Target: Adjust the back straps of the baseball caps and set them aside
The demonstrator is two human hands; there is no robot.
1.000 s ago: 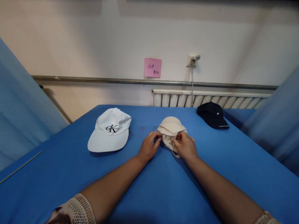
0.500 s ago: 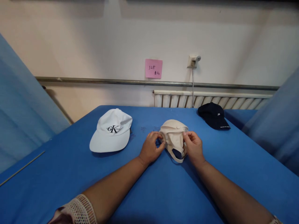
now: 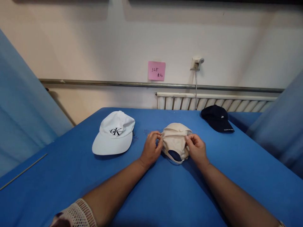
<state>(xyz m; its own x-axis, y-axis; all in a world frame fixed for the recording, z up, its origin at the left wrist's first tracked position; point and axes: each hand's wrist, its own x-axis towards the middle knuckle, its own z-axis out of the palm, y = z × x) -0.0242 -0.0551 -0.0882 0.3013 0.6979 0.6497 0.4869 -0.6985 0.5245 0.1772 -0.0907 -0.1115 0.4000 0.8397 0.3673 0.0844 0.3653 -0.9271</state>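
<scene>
A beige baseball cap (image 3: 174, 140) lies in the middle of the blue-covered table (image 3: 151, 195), its back opening and strap facing me. My left hand (image 3: 152, 146) pinches the cap's left side between thumb and fingers. On the opposite side, my right hand (image 3: 197, 148) is closed on the fabric, thumb on top. The cap's crown is creased and its brim is hidden from me. To the left sits a white baseball cap (image 3: 115, 132) with black lettering, brim toward me. A dark navy cap (image 3: 216, 117) rests at the far right, apart from both hands.
Behind the table a metal rail (image 3: 113, 83) runs along the wall, with a white radiator (image 3: 213, 102) below. A pink note (image 3: 156, 71) and a plugged socket (image 3: 196, 64) are on the wall. Blue curtains (image 3: 21, 104) hang at both sides. A thin stick (image 3: 23, 171) lies at left.
The beige cap's back panel has been pulled out and spread, so its opening and strap now show. My right hand has moved slightly right along the cap; the other caps stay put.
</scene>
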